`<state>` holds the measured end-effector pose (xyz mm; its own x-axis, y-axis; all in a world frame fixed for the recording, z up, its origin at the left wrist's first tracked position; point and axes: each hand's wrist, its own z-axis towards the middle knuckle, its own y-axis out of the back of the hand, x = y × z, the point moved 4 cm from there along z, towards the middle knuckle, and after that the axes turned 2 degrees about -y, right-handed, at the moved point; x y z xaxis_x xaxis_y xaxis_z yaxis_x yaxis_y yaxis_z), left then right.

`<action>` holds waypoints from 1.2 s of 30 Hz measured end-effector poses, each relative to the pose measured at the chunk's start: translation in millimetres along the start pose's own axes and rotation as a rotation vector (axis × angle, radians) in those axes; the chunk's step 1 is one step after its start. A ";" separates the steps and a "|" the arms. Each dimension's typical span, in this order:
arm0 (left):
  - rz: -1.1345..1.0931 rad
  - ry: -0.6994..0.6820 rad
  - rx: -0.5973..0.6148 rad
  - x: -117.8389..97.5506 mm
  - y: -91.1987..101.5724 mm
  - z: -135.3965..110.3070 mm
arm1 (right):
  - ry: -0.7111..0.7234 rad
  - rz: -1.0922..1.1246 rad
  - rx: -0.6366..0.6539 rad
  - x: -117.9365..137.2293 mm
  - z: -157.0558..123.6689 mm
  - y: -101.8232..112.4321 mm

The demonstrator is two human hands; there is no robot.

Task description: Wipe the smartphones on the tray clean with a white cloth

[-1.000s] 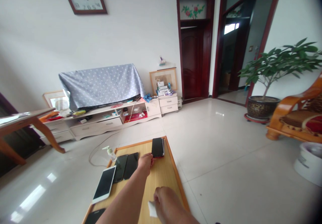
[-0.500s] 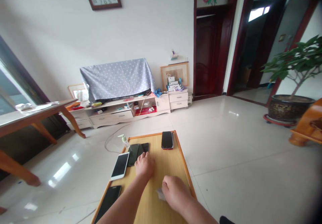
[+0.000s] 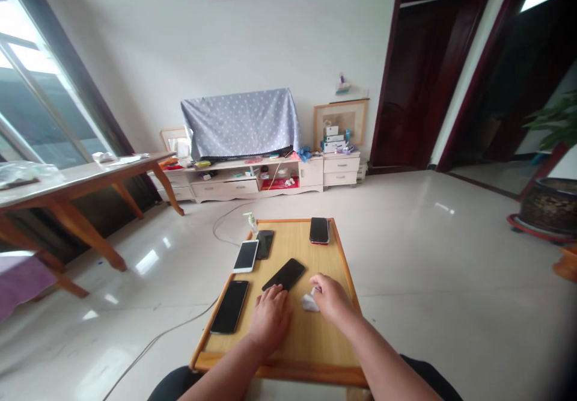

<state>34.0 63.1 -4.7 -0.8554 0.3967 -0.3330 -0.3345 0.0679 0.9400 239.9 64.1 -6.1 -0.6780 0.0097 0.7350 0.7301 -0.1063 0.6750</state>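
Observation:
A small wooden table (image 3: pixel 315 341) stands in front of me with several phones on it. My left hand (image 3: pixel 270 315) lies flat on the tabletop, its fingertips on the near end of a black phone (image 3: pixel 283 274) that sits slanted in the middle. My right hand (image 3: pixel 330 296) is closed on a crumpled white wipe (image 3: pixel 309 302) just right of that phone. A long black phone (image 3: pixel 229 306) lies at the left edge, a white phone (image 3: pixel 246 255) and a dark phone (image 3: pixel 264 243) behind it, and a red-edged phone (image 3: pixel 320 230) at the far right corner.
A pump bottle (image 3: pixel 250 222) stands at the table's far left corner, with a cable (image 3: pixel 225 226) on the glossy tiled floor behind it. A wooden table (image 3: pixel 76 184) is at left, a low cabinet (image 3: pixel 252 178) at the wall, a potted plant (image 3: pixel 547 202) at right.
My view dropped and turned left. My left hand drew back from the far phones, bringing one black phone to the table's middle. My right hand with the wipe moved up beside it.

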 end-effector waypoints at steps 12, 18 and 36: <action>0.010 0.152 -0.086 51.4 17.2 -59.7 | 0.005 0.344 -0.346 15.8 -14.2 -40.7; 0.006 0.089 -0.031 59.3 25.9 -51.5 | 0.063 0.178 -0.317 29.2 -27.1 -55.1; -0.011 0.127 -0.096 67.0 42.6 -78.9 | 0.264 -0.422 0.083 106.1 -100.1 -106.2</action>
<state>-68.8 20.4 7.1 -0.8927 0.2769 -0.3556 -0.3750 -0.0191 0.9268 82.0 -23.1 -6.3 -0.9061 -0.2181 0.3625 0.3846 -0.0678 0.9206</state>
